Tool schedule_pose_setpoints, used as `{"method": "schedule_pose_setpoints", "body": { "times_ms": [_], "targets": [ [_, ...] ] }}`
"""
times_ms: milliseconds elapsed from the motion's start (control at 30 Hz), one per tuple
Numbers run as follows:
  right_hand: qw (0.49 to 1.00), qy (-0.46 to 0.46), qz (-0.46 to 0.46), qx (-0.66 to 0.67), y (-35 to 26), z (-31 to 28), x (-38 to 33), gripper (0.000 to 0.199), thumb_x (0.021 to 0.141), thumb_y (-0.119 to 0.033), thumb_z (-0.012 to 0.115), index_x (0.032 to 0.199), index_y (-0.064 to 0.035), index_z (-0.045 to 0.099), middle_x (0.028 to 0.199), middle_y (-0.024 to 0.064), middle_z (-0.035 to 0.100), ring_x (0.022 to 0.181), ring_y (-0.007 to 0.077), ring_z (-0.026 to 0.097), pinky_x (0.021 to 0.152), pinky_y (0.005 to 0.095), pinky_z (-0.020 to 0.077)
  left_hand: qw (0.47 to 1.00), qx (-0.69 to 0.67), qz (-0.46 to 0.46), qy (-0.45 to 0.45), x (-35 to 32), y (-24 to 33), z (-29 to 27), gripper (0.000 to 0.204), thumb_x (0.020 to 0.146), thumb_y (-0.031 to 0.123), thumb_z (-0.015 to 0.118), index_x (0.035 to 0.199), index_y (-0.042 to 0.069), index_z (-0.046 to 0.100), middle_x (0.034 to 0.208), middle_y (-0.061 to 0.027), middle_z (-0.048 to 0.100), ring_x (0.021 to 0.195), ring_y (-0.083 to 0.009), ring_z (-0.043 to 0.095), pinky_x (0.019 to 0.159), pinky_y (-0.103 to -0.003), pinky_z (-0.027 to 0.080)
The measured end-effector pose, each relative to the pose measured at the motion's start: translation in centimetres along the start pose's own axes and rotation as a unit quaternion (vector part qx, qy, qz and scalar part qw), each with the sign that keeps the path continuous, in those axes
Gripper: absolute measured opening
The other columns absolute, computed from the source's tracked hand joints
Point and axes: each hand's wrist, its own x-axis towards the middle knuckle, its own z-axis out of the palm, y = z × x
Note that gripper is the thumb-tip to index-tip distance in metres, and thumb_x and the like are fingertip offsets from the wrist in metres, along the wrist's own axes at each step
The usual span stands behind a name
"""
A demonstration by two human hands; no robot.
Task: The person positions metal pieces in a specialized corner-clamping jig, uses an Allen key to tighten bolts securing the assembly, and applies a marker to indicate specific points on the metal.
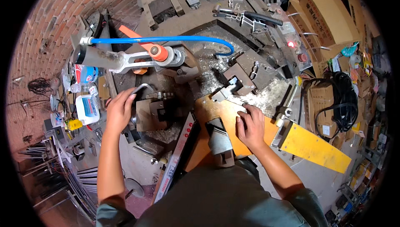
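My left hand (120,109) is closed around the end of a bent metal rod (145,87), beside a steel block fixture (151,115) at the left of the machine. Flat on an orange-brown board (212,107) lies my right hand (251,129), its fingers slightly curled and apart, with nothing seen in them. Just beyond it, a small clamp with a black and silver body (227,90) stands at the board's far edge. A metal block (219,140) sits between my hands, close to my body.
A blue hose (166,38) arches over the machine above an orange-red lever (135,36) and a metal cylinder (100,58). Metal shavings (266,100) cover the bed. A yellow guard (314,148) juts out to the right. Cardboard boxes (325,18) stand at the far right, white jugs (87,108) at left.
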Motion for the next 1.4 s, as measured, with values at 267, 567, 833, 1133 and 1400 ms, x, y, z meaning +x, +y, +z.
{"method": "schedule_pose_setpoints", "body": {
  "times_ms": [267,567,833,1133,1400],
  "targets": [
    [1.0,0.005,-0.009,0.014,0.3,0.4,0.0,0.021,0.091,-0.007,0.075,0.111,-0.0039,0.071,0.13,0.018,0.065,0.122,0.0411,0.061,0.104,0.0515,0.0486,0.981,0.042,0.01,-0.19,4.8,-2.0,2.2,0.022,0.106,0.024,0.067,0.114,0.004,0.071,0.098,-0.0259,0.074,0.094,-0.0495,0.07,0.082,-0.056,0.054],
    [1.0,-0.004,0.014,0.013,0.7,0.3,-1.0,0.022,0.09,-0.006,0.076,0.111,-0.0035,0.072,0.133,0.0179,0.065,0.124,0.0412,0.06,0.106,0.0515,0.0483,0.944,-0.026,-0.032,-0.328,6.9,-2.2,3.8,0.028,0.107,0.022,0.069,0.123,0.001,0.077,0.107,-0.0266,0.076,0.098,-0.0454,0.072,0.09,-0.047,0.056],
    [1.0,-0.007,0.015,0.011,0.9,0.0,-0.8,0.022,0.089,-0.005,0.077,0.11,-0.0034,0.071,0.133,0.0168,0.065,0.124,0.0413,0.06,0.106,0.0513,0.0481,0.912,-0.123,-0.09,-0.382,7.6,-4.5,5.7,0.027,0.108,0.019,0.07,0.128,0.003,0.077,0.101,-0.019,0.079,0.089,-0.0243,0.07,0.088,-0.04,0.056],
    [1.0,-0.015,0.016,0.009,0.9,0.0,-0.8,0.024,0.088,-0.005,0.077,0.111,-0.0037,0.071,0.133,0.0167,0.064,0.125,0.0412,0.059,0.106,0.051,0.0481,0.901,-0.003,0.044,-0.431,9.1,-4.7,6.1,0.024,0.105,0.014,0.07,0.126,0.003,0.076,0.109,-0.0224,0.077,0.097,-0.0395,0.072,0.091,-0.045,0.056],
    [1.0,-0.01,0.012,0.007,1.1,-0.2,-0.7,0.025,0.088,-0.003,0.076,0.112,-0.0039,0.07,0.134,0.0162,0.064,0.124,0.041,0.059,0.104,0.0511,0.048,0.934,0.002,0.105,-0.342,8.9,-1.6,4.3,0.024,0.104,0.016,0.068,0.123,0.003,0.077,0.111,-0.0235,0.076,0.102,-0.0448,0.071,0.09,-0.05,0.056]
  ]
}}
